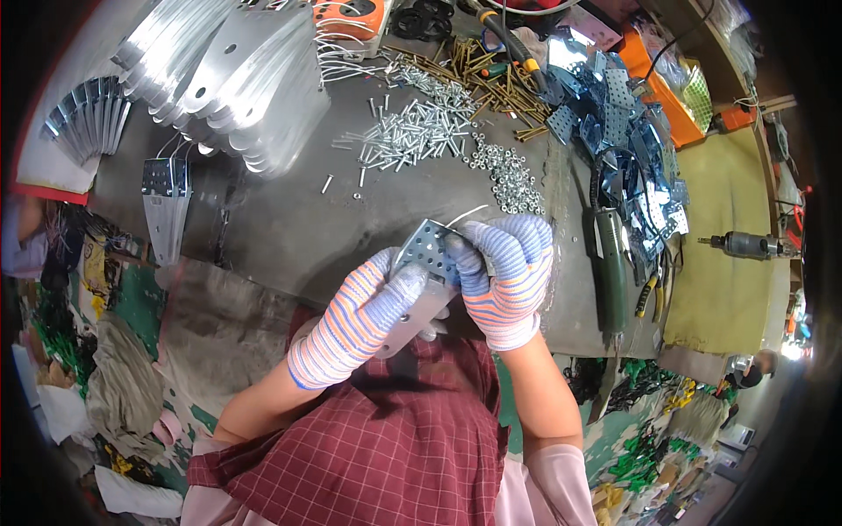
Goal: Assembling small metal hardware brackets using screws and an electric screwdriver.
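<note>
Over the table's near edge, my left hand (368, 302) grips a blue-silver perforated metal bracket (430, 246) together with the grey metal blade (421, 314) below it. The thumb lies across the bracket's face. My right hand (504, 272) is closed at the bracket's right edge, its thumb and fingertips pressed there; anything small between them is hidden. A thin white strand (469, 215) sticks out past the bracket's top corner, beside the right fingers. Both hands wear striped knit gloves.
Piles of bolts (412, 131), nuts (509, 175) and long brass-coloured screws (474, 74) lie beyond my hands. Stacked metal blades (254, 96) and a similar bracket piece (167, 197) are at left. Right are heaped brackets (618, 114), a green power tool (611, 272) and a drill (745, 245).
</note>
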{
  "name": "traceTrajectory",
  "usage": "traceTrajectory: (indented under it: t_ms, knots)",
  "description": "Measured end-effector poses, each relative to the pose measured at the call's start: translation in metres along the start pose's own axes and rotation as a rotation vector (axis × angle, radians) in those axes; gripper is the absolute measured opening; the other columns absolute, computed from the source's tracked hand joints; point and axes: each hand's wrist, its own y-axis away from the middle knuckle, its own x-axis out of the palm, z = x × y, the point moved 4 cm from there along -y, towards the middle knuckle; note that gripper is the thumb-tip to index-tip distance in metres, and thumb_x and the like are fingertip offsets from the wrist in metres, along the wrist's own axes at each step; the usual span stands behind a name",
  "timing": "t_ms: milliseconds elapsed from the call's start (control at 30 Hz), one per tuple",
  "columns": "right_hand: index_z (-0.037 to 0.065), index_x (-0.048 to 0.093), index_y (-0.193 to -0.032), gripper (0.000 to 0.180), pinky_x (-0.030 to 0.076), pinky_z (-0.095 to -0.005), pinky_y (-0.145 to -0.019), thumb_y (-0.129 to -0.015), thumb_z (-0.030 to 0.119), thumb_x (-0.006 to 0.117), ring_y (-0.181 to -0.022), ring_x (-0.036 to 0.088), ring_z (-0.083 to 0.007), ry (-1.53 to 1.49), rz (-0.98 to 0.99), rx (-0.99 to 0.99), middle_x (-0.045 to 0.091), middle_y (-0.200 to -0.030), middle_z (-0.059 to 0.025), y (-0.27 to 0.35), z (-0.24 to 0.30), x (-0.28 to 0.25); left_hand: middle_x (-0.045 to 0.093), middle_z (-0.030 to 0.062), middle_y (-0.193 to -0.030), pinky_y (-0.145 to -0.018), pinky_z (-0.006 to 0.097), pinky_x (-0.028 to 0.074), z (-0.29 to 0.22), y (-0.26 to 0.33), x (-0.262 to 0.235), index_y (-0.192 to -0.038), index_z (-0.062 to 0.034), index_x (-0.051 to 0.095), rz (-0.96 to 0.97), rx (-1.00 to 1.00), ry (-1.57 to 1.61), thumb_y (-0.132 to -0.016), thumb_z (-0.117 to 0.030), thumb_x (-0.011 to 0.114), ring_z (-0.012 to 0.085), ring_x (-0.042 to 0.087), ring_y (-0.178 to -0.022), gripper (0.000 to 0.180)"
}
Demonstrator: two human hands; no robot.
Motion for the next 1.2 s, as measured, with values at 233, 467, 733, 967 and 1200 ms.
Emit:
traceTrajectory:
  t_ms: [233,467,733,967,1200]
  knots:
    - [0.007,0.066,-0.09,0.016,0.046,-0.0422,-0.077,-0.081,0.021,0.069,-0.085,0.06,-0.0317,0.121,0.21,0.287,0.065,-0.09,-0.0118,-0.037,-0.05,0.026,0.066,0.0146,-0.093,-0.054,0.037,0.059,-0.015,-0.013,-0.067,-0.111,-0.0015,0.057,-0.268,0.295,0.066,-0.095,-0.035,0.059,0.0265,0.068,-0.07,0.037]
    - [0.008,0.065,-0.091,0.019,0.048,-0.0472,-0.084,-0.077,0.022,0.066,-0.095,0.062,-0.0311,0.615,0.476,0.144,0.064,-0.097,-0.0132,-0.055,-0.065,0.068,0.067,0.0154,-0.092,-0.051,0.037,0.059,-0.019,-0.01,-0.065,-0.109,-0.0013,0.06,-0.267,0.335,0.113,-0.094,-0.033,0.059,0.0278,0.068,-0.07,0.035]
    - [0.005,0.063,-0.095,0.018,0.052,-0.0391,-0.077,-0.085,0.02,0.065,-0.083,0.066,-0.0301,0.217,0.467,0.337,0.067,-0.09,-0.0124,-0.042,-0.048,0.038,0.067,0.0152,-0.096,-0.056,0.037,0.059,-0.015,-0.006,-0.058,-0.113,-0.0031,0.057,-0.297,0.414,0.117,-0.097,-0.032,0.055,0.026,0.068,-0.073,0.033]
    - [0.002,0.064,-0.091,0.014,0.05,-0.0332,-0.067,-0.084,0.014,0.069,-0.073,0.067,-0.0272,-0.541,0.366,0.591,0.067,-0.081,-0.0146,-0.003,0.01,0.015,0.067,0.0121,-0.099,-0.066,0.029,0.054,-0.022,0.008,-0.025,-0.116,-0.0009,0.053,-0.336,0.499,-0.188,-0.1,-0.024,0.051,0.0171,0.066,-0.074,0.028]
    - [0.002,0.056,-0.093,0.018,0.05,-0.0292,-0.061,-0.086,0.012,0.07,-0.068,0.063,-0.0125,-0.799,0.346,0.795,0.064,-0.074,-0.0072,0.01,0.006,0.03,0.067,0.0058,-0.096,-0.068,0.026,0.05,-0.015,0.012,-0.022,-0.114,-0.0005,0.055,-0.408,0.626,-0.719,-0.098,-0.02,0.054,0.0101,0.062,-0.073,0.025]
